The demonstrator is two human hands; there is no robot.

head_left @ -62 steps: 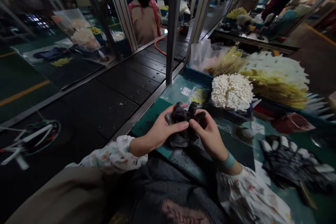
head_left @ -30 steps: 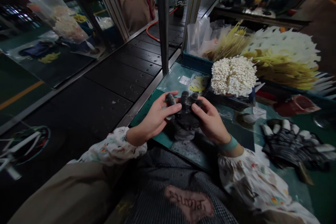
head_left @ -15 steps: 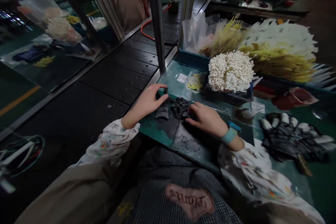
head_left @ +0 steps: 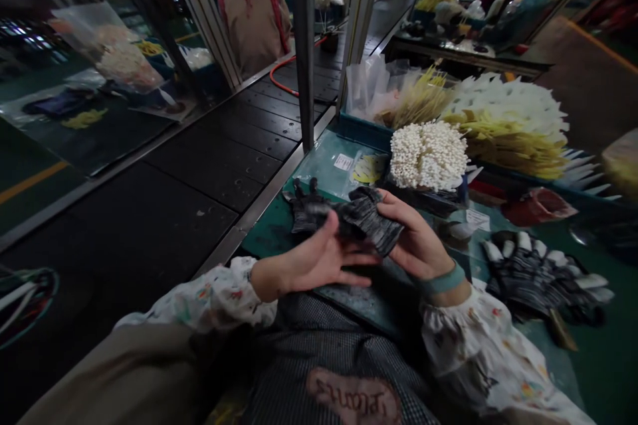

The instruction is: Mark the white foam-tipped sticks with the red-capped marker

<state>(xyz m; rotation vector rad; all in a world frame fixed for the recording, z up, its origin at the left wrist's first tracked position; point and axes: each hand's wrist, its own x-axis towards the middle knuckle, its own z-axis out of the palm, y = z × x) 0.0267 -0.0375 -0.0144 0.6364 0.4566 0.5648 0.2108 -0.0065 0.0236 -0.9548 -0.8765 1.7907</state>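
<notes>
My right hand (head_left: 416, 236) holds a dark grey knitted glove (head_left: 375, 220) by its cuff, just above the table's front. Close beside it my left hand (head_left: 321, 255) has its fingers spread, the thumb up by the glove's finger part; motion smears its fingertips. Behind the left hand another dark glove (head_left: 304, 207) lies on the green tabletop, its fingers pointing away from me. Several black-and-white gloves (head_left: 535, 272) are piled at the right.
White bud stems (head_left: 428, 154) stand in a bundle behind my hands. Yellow and white pieces (head_left: 508, 123) fill a blue crate behind. A metal post (head_left: 302, 46) rises at the table's left corner, beside a dark conveyor (head_left: 199, 192). Another person (head_left: 254, 20) sits beyond it.
My right hand has picked up a glove from the table and raised it. My left hand has left the other glove, moving right and nearer me, and its fingers have spread.
</notes>
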